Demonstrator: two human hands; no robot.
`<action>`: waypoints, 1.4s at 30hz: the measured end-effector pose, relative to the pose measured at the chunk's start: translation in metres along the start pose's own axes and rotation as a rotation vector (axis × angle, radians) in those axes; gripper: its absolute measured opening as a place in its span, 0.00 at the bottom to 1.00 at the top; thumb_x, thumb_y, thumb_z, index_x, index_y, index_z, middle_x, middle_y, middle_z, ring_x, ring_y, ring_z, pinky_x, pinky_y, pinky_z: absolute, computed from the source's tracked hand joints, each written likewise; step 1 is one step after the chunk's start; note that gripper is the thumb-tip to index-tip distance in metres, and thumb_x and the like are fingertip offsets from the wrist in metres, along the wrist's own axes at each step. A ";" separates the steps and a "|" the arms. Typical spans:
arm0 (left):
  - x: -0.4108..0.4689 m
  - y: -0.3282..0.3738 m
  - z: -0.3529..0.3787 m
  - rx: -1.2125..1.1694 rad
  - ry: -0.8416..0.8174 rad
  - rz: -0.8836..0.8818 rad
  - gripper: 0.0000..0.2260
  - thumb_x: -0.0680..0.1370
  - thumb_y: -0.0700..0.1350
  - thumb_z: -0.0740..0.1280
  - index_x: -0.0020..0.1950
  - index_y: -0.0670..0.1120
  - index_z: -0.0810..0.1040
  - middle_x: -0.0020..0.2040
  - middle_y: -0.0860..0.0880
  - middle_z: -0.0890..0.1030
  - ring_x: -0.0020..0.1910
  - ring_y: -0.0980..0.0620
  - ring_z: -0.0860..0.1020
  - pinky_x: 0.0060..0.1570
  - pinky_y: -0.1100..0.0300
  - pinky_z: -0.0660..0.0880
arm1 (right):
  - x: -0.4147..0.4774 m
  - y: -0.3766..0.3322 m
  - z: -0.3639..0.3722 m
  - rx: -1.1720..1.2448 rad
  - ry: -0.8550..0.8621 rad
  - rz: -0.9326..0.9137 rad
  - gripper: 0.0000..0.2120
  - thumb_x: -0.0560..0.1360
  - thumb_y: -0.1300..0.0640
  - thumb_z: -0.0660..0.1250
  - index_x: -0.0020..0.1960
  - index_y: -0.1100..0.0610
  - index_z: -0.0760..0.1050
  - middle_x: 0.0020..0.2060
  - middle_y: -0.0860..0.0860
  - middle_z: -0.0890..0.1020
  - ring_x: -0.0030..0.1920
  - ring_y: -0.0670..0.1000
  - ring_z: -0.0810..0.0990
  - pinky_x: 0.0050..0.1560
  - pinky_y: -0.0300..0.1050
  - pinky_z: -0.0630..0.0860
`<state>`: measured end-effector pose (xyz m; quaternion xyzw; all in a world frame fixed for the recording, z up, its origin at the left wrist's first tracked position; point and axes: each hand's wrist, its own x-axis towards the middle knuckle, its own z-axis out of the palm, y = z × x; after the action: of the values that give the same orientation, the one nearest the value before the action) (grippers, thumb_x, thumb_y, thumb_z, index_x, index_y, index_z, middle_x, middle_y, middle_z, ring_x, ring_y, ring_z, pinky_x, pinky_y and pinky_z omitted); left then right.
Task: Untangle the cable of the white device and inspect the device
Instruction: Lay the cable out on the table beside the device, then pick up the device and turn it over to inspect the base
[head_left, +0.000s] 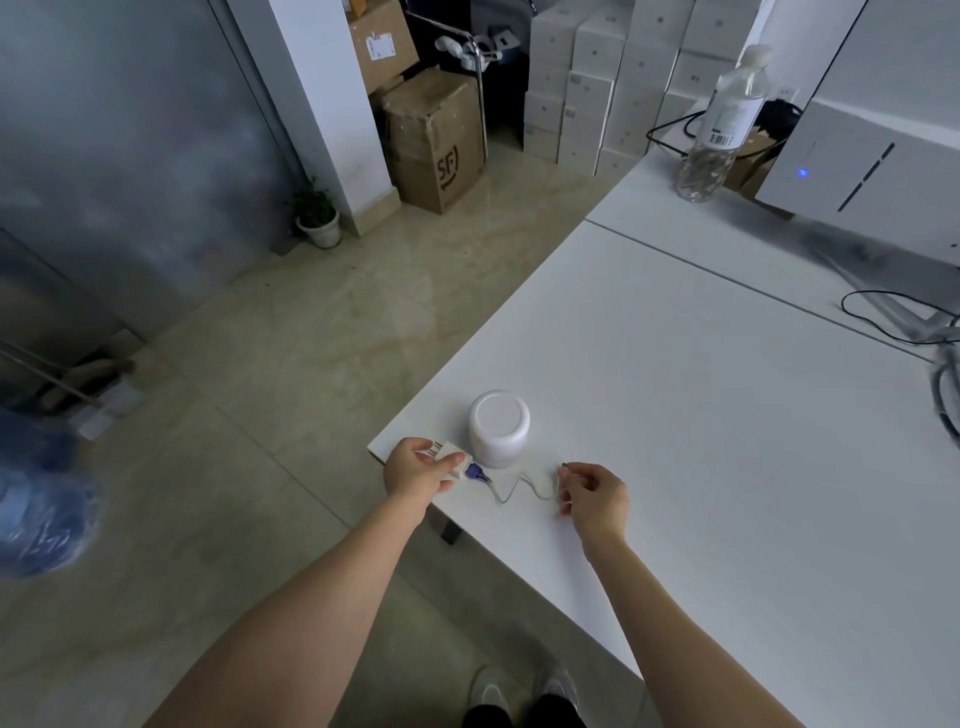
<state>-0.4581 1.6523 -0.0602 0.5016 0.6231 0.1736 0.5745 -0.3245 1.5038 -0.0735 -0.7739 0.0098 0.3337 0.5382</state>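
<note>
A white cylindrical device (498, 428) stands upright near the left corner of the white table (701, 415). Left of it, my left hand (418, 470) grips a white power adapter (451, 457) with a blue plug (475, 473) at its end. A thin white cable (519, 486) runs in loose bends across the table from the plug to my right hand (592, 491). That hand pinches the cable's far end, and a small dark tip shows above the fingers. Both hands rest low on the table in front of the device.
A clear water bottle (724, 124) and a white machine with a blue light (857, 171) stand at the table's far right. Black cables (893, 317) lie at the right edge. Cardboard boxes (436, 140), stacked white boxes (597, 78) and a potted plant (317, 218) sit on the floor beyond.
</note>
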 end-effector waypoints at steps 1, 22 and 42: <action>0.000 0.000 0.000 -0.002 -0.001 -0.005 0.23 0.67 0.37 0.76 0.59 0.37 0.73 0.40 0.48 0.71 0.43 0.44 0.76 0.32 0.61 0.77 | 0.000 0.000 0.000 -0.014 0.006 -0.002 0.06 0.75 0.62 0.66 0.49 0.63 0.79 0.32 0.55 0.79 0.29 0.51 0.75 0.29 0.39 0.73; 0.000 0.047 0.020 0.074 -0.132 0.098 0.15 0.79 0.56 0.55 0.46 0.51 0.78 0.50 0.45 0.78 0.54 0.44 0.78 0.57 0.45 0.76 | -0.011 -0.059 0.020 0.144 -0.364 0.226 0.24 0.78 0.39 0.51 0.63 0.55 0.68 0.42 0.61 0.81 0.39 0.61 0.83 0.48 0.52 0.81; -0.004 0.061 0.031 -0.138 -0.337 -0.003 0.18 0.81 0.52 0.53 0.59 0.44 0.77 0.56 0.45 0.79 0.56 0.47 0.77 0.42 0.60 0.76 | -0.006 -0.073 0.033 0.227 -0.324 0.203 0.23 0.77 0.40 0.55 0.60 0.56 0.72 0.59 0.59 0.75 0.50 0.59 0.81 0.48 0.49 0.80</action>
<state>-0.4051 1.6649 -0.0185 0.4822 0.5054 0.1288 0.7039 -0.3186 1.5599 -0.0161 -0.6397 0.0385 0.5026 0.5802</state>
